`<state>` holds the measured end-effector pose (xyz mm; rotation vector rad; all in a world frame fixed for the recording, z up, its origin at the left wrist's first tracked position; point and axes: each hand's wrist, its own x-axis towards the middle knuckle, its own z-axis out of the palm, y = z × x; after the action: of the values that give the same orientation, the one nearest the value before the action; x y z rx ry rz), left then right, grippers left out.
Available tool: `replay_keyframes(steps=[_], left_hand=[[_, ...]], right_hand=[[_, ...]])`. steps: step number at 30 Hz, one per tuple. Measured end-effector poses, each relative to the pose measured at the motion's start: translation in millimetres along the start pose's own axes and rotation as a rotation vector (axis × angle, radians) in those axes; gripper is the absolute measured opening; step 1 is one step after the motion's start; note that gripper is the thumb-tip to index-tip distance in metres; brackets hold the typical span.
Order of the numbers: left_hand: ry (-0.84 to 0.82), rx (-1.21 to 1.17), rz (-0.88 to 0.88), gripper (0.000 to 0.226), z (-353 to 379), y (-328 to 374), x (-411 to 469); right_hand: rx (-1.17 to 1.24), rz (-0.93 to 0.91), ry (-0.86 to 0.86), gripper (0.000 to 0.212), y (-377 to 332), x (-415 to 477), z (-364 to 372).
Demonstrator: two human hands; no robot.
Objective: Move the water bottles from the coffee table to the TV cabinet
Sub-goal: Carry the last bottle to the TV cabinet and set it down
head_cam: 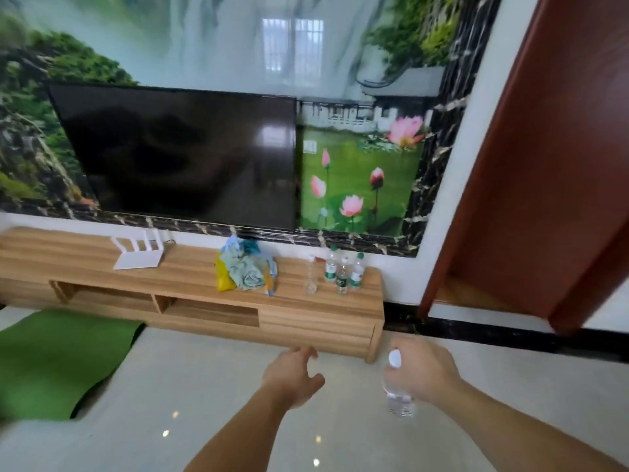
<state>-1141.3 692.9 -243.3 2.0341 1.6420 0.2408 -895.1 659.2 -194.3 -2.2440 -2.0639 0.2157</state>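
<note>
A: While the right hand (422, 373) carries a bottle (398, 393), its grip clamped round the body with the white cap up, which step is this?

B: The carry, I'd judge. The left hand (292, 376) is empty, fingers apart. The coffee table is out of view.

A: And next?

B: Cross the bare floor (204, 386) to the cabinet (190, 284) and stand the bottle upright. Four bottles (340, 272) already cluster near the right end.

A: Room there?

B: Little. The front edge and right end are close, and a cloth pile (243, 267) sits just left. Clear wood lies between the pile and the router (139, 255). The open door (551, 158) crowds the right side.
</note>
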Motion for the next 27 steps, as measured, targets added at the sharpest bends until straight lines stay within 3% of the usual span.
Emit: replay_keyframes(steps=[6, 13, 27], left_hand=[[-0.095, -0.02, 0.133, 0.05, 49.8, 74.6, 32.8], [-0.172, 0.046, 0.219, 0.048, 66.3, 119.7, 48.6], [-0.046, 0.068, 0.111, 0.043, -7.5, 72.0, 138.8]], right_hand=[[0.034, 0.214, -0.03, 0.022, 79.4, -33.6, 2.7], [0.119, 0.282, -0.062, 0.024, 126.4, -39.4, 3.3], [0.095, 0.129, -0.078, 0.024, 80.0, 108.4, -18.9]])
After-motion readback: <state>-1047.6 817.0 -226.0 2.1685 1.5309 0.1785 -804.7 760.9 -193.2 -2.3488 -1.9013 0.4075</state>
